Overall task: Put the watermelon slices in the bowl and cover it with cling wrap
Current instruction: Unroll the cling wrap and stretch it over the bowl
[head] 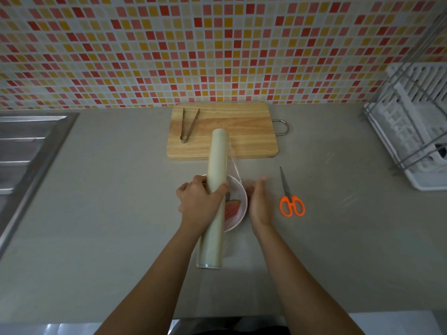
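Note:
A white bowl [242, 209] sits on the grey counter with red watermelon slices [232, 207] inside. My left hand [200, 201] grips a long cream roll of cling wrap [216, 180], held lengthwise over the bowl's left side. A clear sheet of wrap [233, 170] stretches from the roll to the right, over the bowl. My right hand [260, 201] is just right of the bowl, fingers extended and blurred, at the film's edge. Whether it pinches the film is unclear.
A wooden cutting board [242, 131] with metal tongs [188, 125] lies beyond the bowl. Orange-handled scissors [290, 199] lie to the right. A sink [26, 151] is at the left and a white dish rack [416, 131] at the right.

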Available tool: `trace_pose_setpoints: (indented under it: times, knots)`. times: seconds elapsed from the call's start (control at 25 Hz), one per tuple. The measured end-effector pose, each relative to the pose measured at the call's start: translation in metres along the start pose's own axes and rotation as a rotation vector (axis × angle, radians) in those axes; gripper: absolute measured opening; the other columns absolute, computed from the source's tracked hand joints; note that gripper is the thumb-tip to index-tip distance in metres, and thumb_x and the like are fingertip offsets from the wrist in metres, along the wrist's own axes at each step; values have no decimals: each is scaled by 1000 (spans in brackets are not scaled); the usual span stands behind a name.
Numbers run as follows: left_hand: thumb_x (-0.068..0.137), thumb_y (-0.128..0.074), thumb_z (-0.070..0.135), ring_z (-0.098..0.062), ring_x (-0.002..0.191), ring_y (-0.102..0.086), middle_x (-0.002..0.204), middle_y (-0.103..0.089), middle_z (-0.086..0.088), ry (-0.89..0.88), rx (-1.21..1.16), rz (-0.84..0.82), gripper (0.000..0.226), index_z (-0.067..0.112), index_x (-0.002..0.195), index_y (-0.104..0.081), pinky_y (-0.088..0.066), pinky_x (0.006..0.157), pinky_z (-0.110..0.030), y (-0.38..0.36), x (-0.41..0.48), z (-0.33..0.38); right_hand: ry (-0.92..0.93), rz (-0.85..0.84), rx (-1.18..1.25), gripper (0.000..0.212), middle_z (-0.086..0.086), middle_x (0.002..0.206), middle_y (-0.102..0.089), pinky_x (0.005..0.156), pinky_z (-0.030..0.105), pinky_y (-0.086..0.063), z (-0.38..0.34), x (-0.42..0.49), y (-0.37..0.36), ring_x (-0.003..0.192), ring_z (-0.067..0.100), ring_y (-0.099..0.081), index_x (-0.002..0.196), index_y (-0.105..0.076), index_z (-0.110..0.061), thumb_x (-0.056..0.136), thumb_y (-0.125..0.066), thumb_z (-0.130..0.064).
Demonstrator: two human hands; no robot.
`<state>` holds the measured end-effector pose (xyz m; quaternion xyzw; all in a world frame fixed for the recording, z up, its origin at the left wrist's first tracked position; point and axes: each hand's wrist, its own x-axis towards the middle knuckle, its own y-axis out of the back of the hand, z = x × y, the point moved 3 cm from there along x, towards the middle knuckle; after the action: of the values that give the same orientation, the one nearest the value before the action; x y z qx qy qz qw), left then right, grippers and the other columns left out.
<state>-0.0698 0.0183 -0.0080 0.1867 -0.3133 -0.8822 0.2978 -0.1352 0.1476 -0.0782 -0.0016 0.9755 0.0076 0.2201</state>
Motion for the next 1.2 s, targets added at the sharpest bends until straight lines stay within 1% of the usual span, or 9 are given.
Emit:
trace_pose_setpoints:
  times: [0.12,0.2,0.28,0.4,0.52,0.6,0.8,1.0,1.2]
  knots:
    - [75,-64,54,-32,123,-42,100,-61,1,-34,24,-31,59,14,118,-57,-32,86,-34,-7,-2,5,47,-191,-14,47,7,110,-69,99,38,-45,-3,-1,-8,108,20,-61,98,-68,-24,96,-28,-48]
    - [75,-64,54,-32,124,-41,114,-60,-5,-68,62,-28,64,13,122,-53,-29,89,-33,-8,-4,8,78,-191,-69,41,-7,87,-73,79,21,-50,-3,-1,-6,89,9,-65,83,-70,-23,98,-34,-36]
    - [74,-66,55,-32,124,-40,127,-51,-9,-78,100,-13,74,13,130,-42,-29,92,-35,-4,-4,9,70,-128,-46,42,-12,73,-69,68,18,-48,-2,0,-5,75,4,-63,70,-68,-23,98,-38,-29]
    - [79,-57,54,-35,111,-47,118,-53,-10,-123,213,-15,65,23,132,-35,-38,85,-43,-3,-10,15,30,-96,25,38,-1,77,-68,76,32,-47,-1,0,-8,78,14,-61,69,-66,-19,97,-40,-23]
    - [90,-44,40,-38,98,-51,109,-52,-19,-254,342,13,50,20,134,-34,-40,85,-43,-13,-18,30,21,-72,25,36,-5,70,-65,69,29,-46,2,-1,-7,71,11,-59,64,-65,-22,94,-44,-21]
    - [91,-43,44,-37,94,-54,106,-51,-20,-255,331,7,52,16,133,-35,-43,85,-42,-15,-19,34,20,-56,19,36,-5,70,-67,66,27,-46,3,0,-5,68,8,-60,65,-66,-22,93,-43,-23]
    - [89,-53,41,-40,88,-58,102,-53,-19,-228,198,-11,46,15,125,-40,-40,71,-36,-5,-15,25,27,-26,0,35,6,80,-66,79,37,-47,2,0,-6,81,21,-60,66,-63,-18,94,-41,-21]
    - [91,-50,47,-39,91,-57,107,-54,-20,-165,142,23,52,14,128,-37,-35,68,-33,-3,-22,17,49,-16,-22,32,9,90,-69,89,42,-48,0,0,-5,88,23,-62,78,-66,-15,95,-40,-23]
    - [91,-51,45,-40,93,-56,109,-51,-21,-151,124,8,50,13,129,-38,-36,72,-33,-6,-24,20,-96,-184,122,47,12,106,-67,101,44,-43,-10,5,-6,105,28,-61,93,-66,-15,98,-27,-41]
